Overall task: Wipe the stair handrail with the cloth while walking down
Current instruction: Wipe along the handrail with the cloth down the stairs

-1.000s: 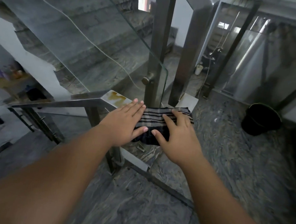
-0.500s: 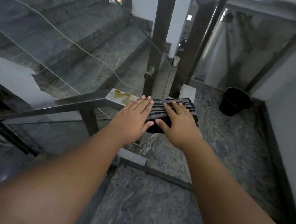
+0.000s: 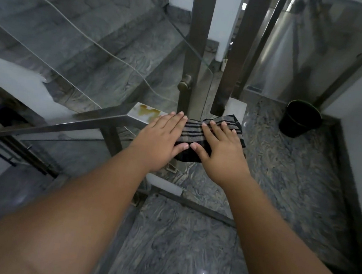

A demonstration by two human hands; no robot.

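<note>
A dark cloth with grey stripes lies on the flat steel corner of the stair handrail. My left hand presses flat on its left end, fingers straight, thumb against the cloth's near edge. My right hand lies flat on its right part, fingers spread, thumb tucked at the near edge. The two thumbs almost touch. A yellow-brown stain marks the rail top just left of my left hand. The rail runs down to the left from there.
Two upright steel posts rise just behind the cloth. A glass panel lines the grey marble stairs on the left. A black bucket stands in the landing's far right corner by the white wall. Marble landing floor lies below.
The view has swung to the right and down, so the bucket and wall sit nearer the middle. Both hands stay pressed on the cloth at the rail corner, with the thumbs now closer together.
</note>
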